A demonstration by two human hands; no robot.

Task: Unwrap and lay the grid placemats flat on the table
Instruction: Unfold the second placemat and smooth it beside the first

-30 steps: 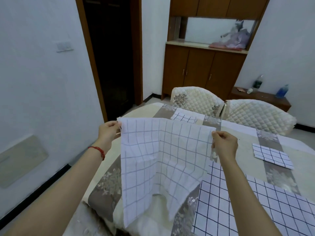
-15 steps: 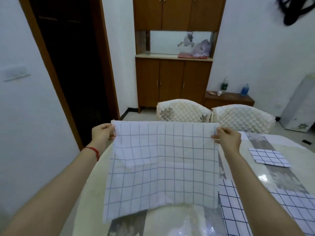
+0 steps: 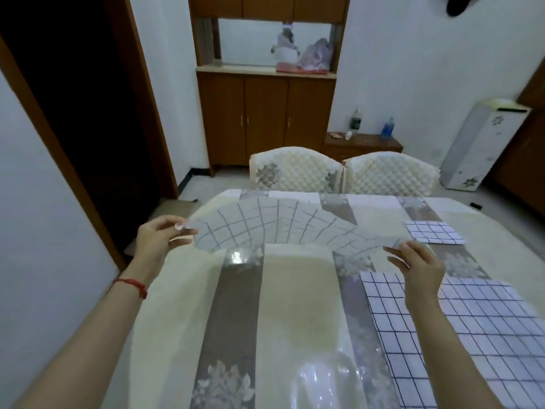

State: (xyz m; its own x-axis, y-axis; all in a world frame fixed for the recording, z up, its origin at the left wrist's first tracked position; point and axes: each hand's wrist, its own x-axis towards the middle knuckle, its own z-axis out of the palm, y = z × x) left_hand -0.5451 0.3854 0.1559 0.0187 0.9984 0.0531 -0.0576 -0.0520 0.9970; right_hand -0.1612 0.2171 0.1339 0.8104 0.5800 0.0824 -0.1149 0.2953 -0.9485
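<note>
I see my left hand at about 9 o'clock from the middle of the table, and it pinches the left corner of a grid placemat: the thumb lies on top of the corner and the fingers are curled under it. My right hand is at about 3 o'clock and holds the opposite corner; that corner ends at the fingertips, which seem to close on it, but the picture is blurred there and I cannot tell exactly how the thumb lies. Between the two hands the placemat is in the air above the table, arched upward like a fan, with its far edge toward 12 o'clock and its near edge low, close to the tablecloth; I cannot tell if it touches the cloth. It is not yet flat. A second placemat, unfolded, lies flat on the table at about 4 o'clock, partly under my right forearm. A smaller folded one lies at about 2 o'clock, just beyond the right hand, apart from the held mat. On my left wrist there is a red string. Two quilted chairs stand at 12 o'clock behind the table, and a brown cabinet stands farther behind them.
</note>
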